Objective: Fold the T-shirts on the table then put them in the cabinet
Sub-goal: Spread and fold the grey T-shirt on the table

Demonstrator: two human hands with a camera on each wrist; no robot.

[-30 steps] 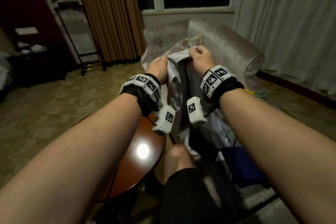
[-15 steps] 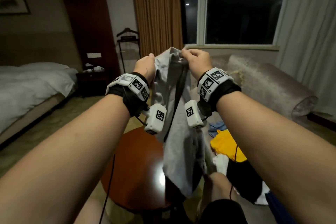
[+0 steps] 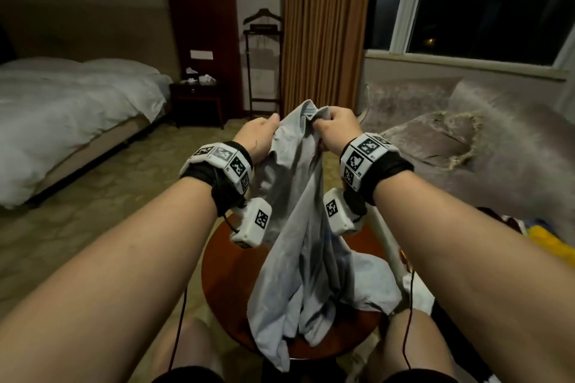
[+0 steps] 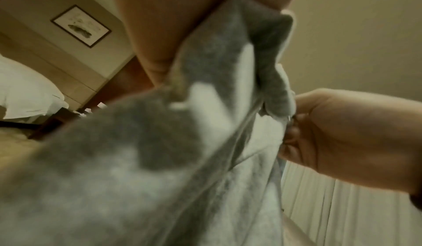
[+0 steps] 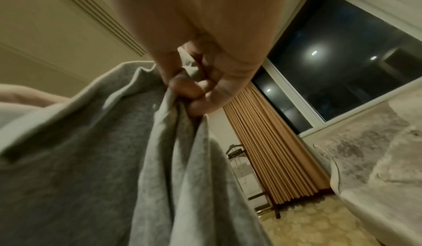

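Holding a grey T-shirt (image 3: pixel 298 227) up over the round table (image 3: pixel 227 277), both hands are bunched close together at its top edge around 12 o'clock. The right hand (image 3: pixel 337 130) has its fingers curled tight into the fabric; the left hand (image 3: pixel 259 137) touches the cloth at 11, but I can't tell whether it's gripping. The hem pools on the tabletop. Looks like the straightening-out step, so next it probably needs the hands spread apart to find the shoulders.
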